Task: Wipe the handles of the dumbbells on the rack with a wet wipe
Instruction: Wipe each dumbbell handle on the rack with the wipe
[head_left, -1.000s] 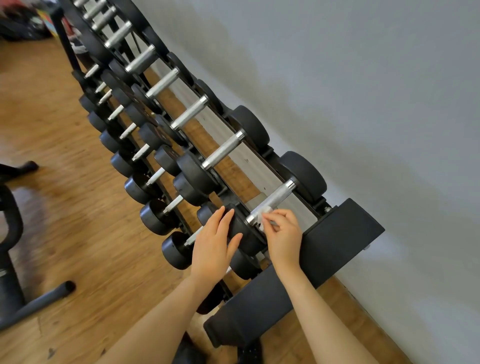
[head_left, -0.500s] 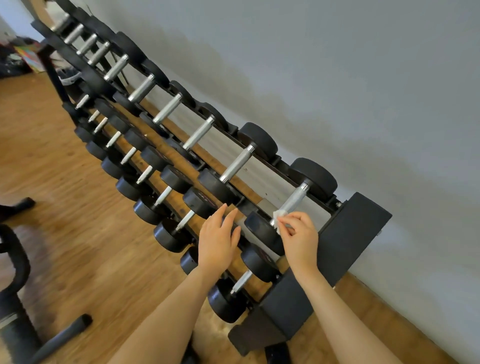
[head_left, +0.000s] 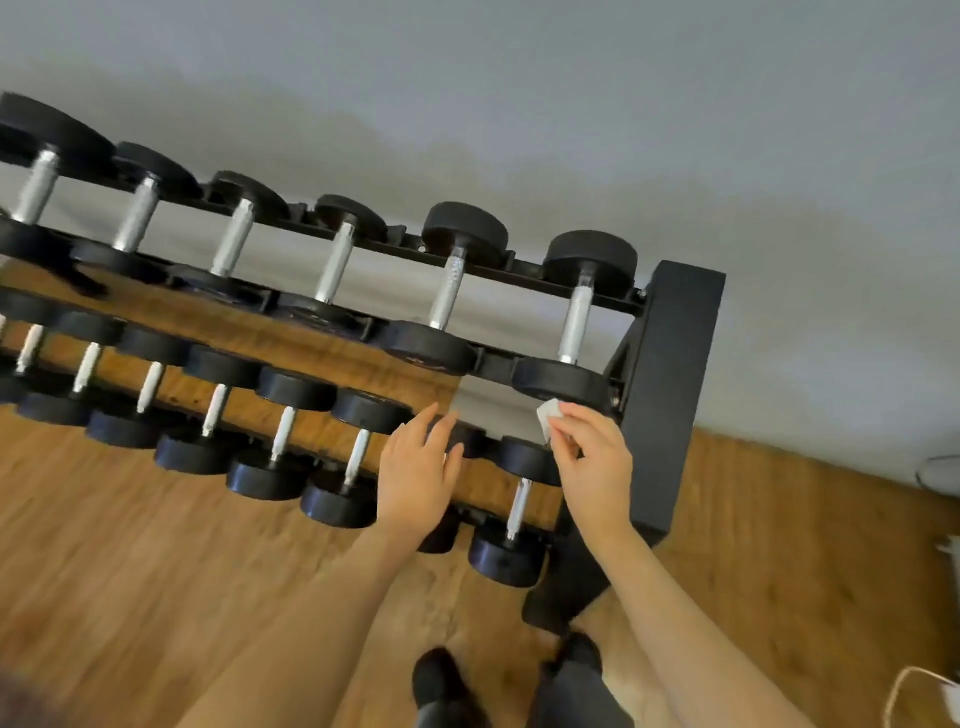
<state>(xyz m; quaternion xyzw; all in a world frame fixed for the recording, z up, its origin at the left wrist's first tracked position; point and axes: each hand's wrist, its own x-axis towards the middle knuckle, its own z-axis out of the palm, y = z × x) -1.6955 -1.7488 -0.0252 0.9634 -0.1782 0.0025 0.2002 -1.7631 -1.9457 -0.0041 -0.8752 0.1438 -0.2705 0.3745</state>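
1. Wood flooring (head_left: 130, 561) fills the lower frame and a grey wall (head_left: 623, 104) the upper; the black rack (head_left: 670, 395) runs from the left edge to centre right, with rows of dumbbells across its tiers.
2. I have the wet wipe (head_left: 548, 415) pinched in the fingers (head_left: 563, 428) of my right hand (head_left: 597, 467), bunched small, right of centre. It sits just beside the near weight head of the last top-row dumbbell (head_left: 576, 325), below its bare metal handle, not on it.
3. My left hand (head_left: 415, 467) hovers at centre frame with fingers loosely spread and holding nothing, over a lower-tier dumbbell whose handle it hides.
4. I judge the wipe is between handles, with the lower-tier dumbbell (head_left: 519, 501) under my right hand a likely next one.
5. Risks from here:
   - The wipe is wadded so tight that little cloth would touch the handle, so a stroke could leave most of the knurling untouched.
   - The picture is smeared with motion, so I could misjudge and rub a rubber head instead of the metal.
   - Fingers pushed between tight-packed heads could get nipped if a dumbbell rolls in its cradle.
   - My feet (head_left: 441, 686) stand close under the rack's end, where a dislodged weight would land.
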